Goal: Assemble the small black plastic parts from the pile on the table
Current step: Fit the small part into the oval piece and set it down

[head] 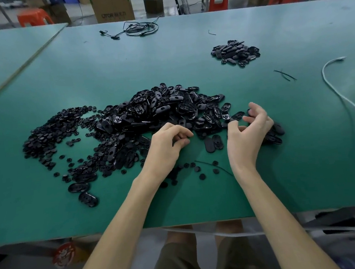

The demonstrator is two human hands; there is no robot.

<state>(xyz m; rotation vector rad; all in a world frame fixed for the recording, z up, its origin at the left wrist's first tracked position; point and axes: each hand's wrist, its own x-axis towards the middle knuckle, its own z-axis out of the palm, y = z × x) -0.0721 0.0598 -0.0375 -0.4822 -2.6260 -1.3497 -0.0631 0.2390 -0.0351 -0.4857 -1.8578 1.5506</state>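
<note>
A big pile of black oval plastic shells [165,107] lies mid-table, with a spread of small round black discs [50,134] to its left. My left hand [167,146] rests at the pile's near edge with its fingers curled toward the palm; whether a part sits inside them is hidden. My right hand [251,132] hovers at the pile's right end, fingers loosely curled and spread, with nothing visible in it. Two oval shells [213,143] lie flat on the table between my hands. A smaller heap of black oval parts [236,53] sits at the far right.
The green table [220,195] carries loose discs [201,171] near my wrists. A white cord [345,100] runs down the right side and a coiled black cable [139,28] lies at the far edge. Behind the table are a cardboard box [111,5] and orange stools [33,17].
</note>
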